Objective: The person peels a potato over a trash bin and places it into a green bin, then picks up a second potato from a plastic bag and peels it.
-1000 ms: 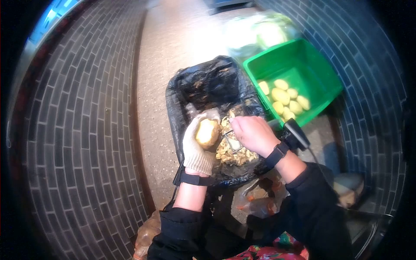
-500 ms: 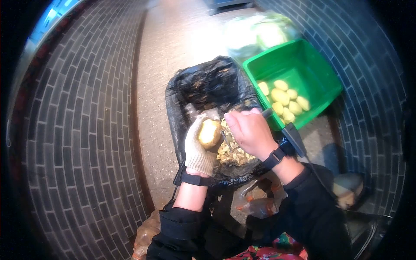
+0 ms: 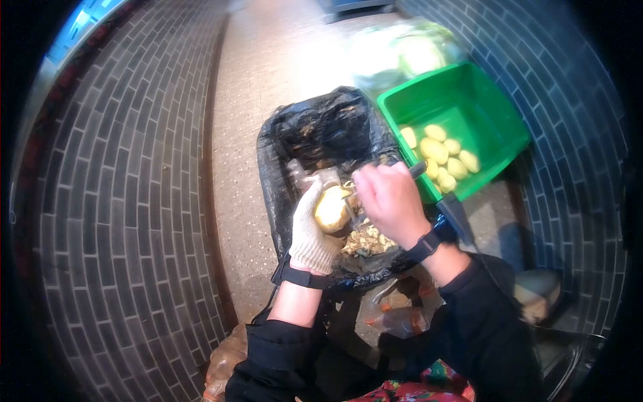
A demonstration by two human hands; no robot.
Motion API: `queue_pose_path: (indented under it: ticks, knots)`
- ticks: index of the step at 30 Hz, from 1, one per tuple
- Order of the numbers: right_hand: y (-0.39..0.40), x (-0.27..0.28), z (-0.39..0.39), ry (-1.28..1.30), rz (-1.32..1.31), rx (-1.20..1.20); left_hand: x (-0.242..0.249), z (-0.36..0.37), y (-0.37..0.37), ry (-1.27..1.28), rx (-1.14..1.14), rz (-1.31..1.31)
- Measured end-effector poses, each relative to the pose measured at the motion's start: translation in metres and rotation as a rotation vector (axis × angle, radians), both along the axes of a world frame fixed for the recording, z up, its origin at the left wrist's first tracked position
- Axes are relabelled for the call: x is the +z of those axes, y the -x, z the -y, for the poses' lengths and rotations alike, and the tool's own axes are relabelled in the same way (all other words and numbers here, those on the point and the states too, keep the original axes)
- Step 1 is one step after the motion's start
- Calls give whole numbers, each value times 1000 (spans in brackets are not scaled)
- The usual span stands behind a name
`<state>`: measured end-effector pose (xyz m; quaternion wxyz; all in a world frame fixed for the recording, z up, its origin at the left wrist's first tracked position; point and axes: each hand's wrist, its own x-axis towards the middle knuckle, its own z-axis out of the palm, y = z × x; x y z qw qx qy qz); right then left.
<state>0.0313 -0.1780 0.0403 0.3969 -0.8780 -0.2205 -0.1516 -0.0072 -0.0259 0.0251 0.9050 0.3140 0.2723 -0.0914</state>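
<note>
My left hand [image 3: 309, 231], in a white knit glove, is wrapped round a partly peeled potato [image 3: 332, 209] above a bin lined with a black plastic bag [image 3: 273, 161]. Bare, my right hand [image 3: 388, 201] grips a peeler [image 3: 416, 169]; its dark handle sticks out past the fingers and its metal end is close to the potato's right side. Under both hands, peelings [image 3: 365, 242] lie in the bag. Several peeled potatoes [image 3: 435, 150] rest in the green crate [image 3: 495, 100] to the right of the bin.
Behind the crate lies a clear plastic bag with pale green contents [image 3: 408, 53]. Tiled brick-pattern surfaces [image 3: 134, 174] rise on both sides of the speckled floor [image 3: 241, 120]. Near my knees are a plastic bag with orange bits [image 3: 402, 320] and a brownish bag [image 3: 228, 355].
The potato and my left hand have shifted slightly to the right and turned a little. My right hand has moved slightly, with the peeler still in it.
</note>
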Motion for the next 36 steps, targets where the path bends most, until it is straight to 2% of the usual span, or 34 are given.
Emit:
queue_pose_path:
  ticks: [2, 5, 9, 16, 19, 21, 25, 27, 36]
  knots:
    - [8, -5, -8, 128, 167, -23, -6, 1, 0, -53, 23, 11]
    - [20, -20, -21, 6, 167, 2, -8, 7, 3, -91, 73, 26]
    - [15, -19, -16, 61, 182, -60, -9, 10, 2, -13, 133, -13]
    - [0, -25, -11, 32, 216, -87, -10, 3, 3, -63, 89, -15]
    - [-21, -42, 6, 304, 189, -180, 0, -1, 8, -115, 68, -10]
    - [-26, -37, 11, 271, 149, -298, 11, -2, 10, -71, 93, 31]
    - [-9, -19, 1, 98, 75, -147, 15, -8, 4, -29, 112, -119]
    - [0, -15, -7, 10, 62, -63, 0, -10, 2, 28, 106, -59]
    - [15, -21, -24, -20, 223, 1, -11, -3, 6, 18, 119, -122]
